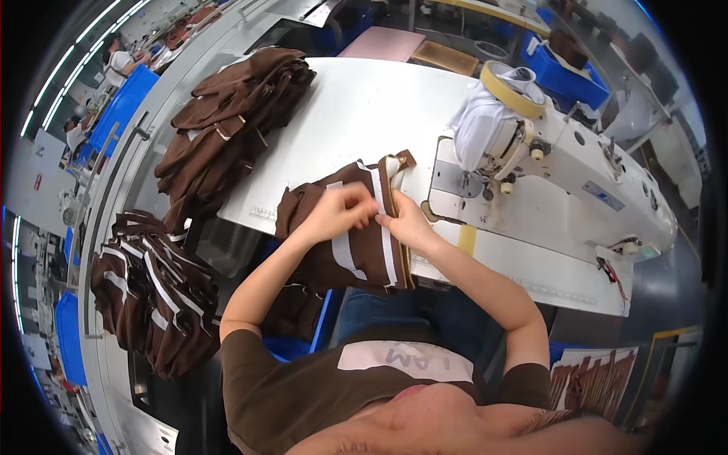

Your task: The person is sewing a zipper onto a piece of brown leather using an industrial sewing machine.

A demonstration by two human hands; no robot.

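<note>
A brown fabric piece (302, 203) with white strips lies at the table's near edge, part of it hanging over. A zipper (395, 220) with gold-coloured teeth runs along its right side, next to a white strip. My left hand (345, 212) is over the fabric with its fingers curled in a pinch. Its fingertips are near my right thumb, and whatever they hold is too small to tell. My right hand (410, 224) grips the fabric's zipper edge, thumb on top.
A white industrial sewing machine (591, 178) stands to the right, with white cloth (485, 114) and a yellow tape roll (513, 89) on its head. Brown garment pieces (235, 114) are heaped at the table's left, and striped brown pieces (155, 292) hang lower left. A blue bin (327, 322) sits below the edge.
</note>
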